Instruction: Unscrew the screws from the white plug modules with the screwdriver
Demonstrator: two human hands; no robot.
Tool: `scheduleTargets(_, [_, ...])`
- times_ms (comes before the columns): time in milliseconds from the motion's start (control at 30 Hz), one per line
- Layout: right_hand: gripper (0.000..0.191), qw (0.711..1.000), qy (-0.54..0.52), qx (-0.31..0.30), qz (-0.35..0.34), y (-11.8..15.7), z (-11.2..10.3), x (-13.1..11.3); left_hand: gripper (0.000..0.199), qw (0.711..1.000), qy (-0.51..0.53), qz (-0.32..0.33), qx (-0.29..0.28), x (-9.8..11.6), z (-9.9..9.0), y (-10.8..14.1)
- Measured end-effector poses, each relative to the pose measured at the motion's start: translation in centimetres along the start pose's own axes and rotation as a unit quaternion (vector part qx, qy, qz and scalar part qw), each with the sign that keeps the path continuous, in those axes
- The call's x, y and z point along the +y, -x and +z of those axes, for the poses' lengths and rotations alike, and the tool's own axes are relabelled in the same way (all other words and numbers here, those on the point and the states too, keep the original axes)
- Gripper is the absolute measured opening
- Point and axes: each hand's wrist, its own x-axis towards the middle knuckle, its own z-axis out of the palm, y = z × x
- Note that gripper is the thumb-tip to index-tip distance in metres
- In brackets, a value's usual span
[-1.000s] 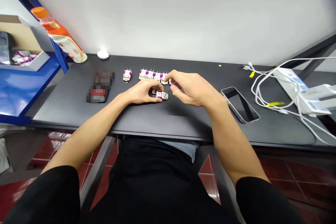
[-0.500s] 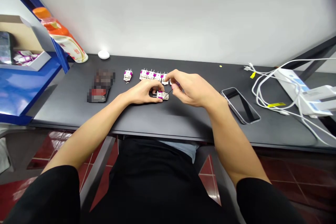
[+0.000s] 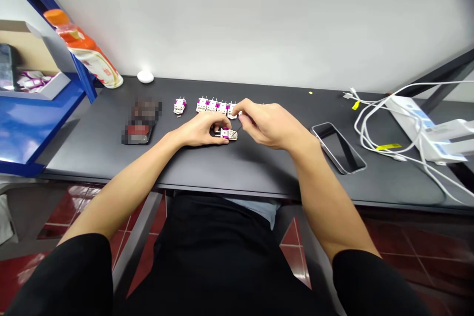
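My left hand [image 3: 205, 129] is closed around a small white-and-purple plug [image 3: 228, 134], pinned between thumb and fingers low over the desk. Its thin metal prongs point left, toward my palm. In my right hand [image 3: 263, 123] is a screwdriver [image 3: 237, 131]; its slim shaft slants down left to the plug's right end. My fingers cover the handle. Behind my hands stands a row of several similar plugs [image 3: 212, 104], prongs toward the wall, the right end partly hidden by my right hand. One more plug [image 3: 179, 105] sits apart on the left.
On the desk [image 3: 222, 170], a dark, partly blurred object [image 3: 142, 121] lies left and a phone [image 3: 338, 148] right. White cables [image 3: 370, 128] loop beside a white box [image 3: 422, 128] farther right. An orange-capped bottle [image 3: 87, 49] leans at back left, near an open carton [image 3: 55, 86].
The right hand has turned slightly around the screwdriver, its fingers shifting. The left hand and the plug stay in place. The view has moved very slightly.
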Motion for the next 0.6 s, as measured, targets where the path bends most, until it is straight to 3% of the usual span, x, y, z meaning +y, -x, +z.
scheduleTargets(600, [0.027, 1.0, -0.008, -0.022, 0.004, 0.05, -0.41, -0.17, 0.033, 1.0, 0.01, 0.005, 0.001, -0.06, 0.01, 0.02])
